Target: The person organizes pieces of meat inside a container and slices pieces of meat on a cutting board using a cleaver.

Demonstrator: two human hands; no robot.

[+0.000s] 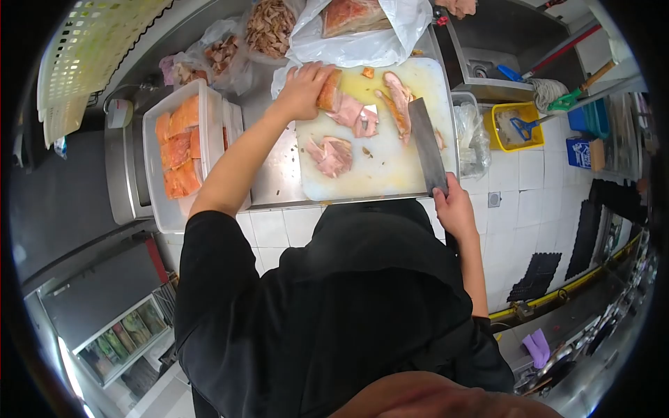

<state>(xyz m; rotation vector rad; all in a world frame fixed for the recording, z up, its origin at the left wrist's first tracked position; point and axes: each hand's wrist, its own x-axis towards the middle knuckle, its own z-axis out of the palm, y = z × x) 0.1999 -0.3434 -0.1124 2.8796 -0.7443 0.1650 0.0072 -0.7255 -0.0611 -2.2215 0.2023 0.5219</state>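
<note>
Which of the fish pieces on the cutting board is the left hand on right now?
The orange chunk at the cutting board's far-left corner, under the left hand. The paler pink pieces lie loose mid-board, untouched; the right hand holds the cleaver.

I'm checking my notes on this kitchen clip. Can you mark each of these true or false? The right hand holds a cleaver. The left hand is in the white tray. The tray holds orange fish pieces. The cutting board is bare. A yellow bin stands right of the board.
1. The right hand holds a cleaver: true.
2. The left hand is in the white tray: false, it rests on a fish piece on the cutting board.
3. The tray holds orange fish pieces: true.
4. The cutting board is bare: false, several cuts of fish lie on it.
5. A yellow bin stands right of the board: true.
</note>
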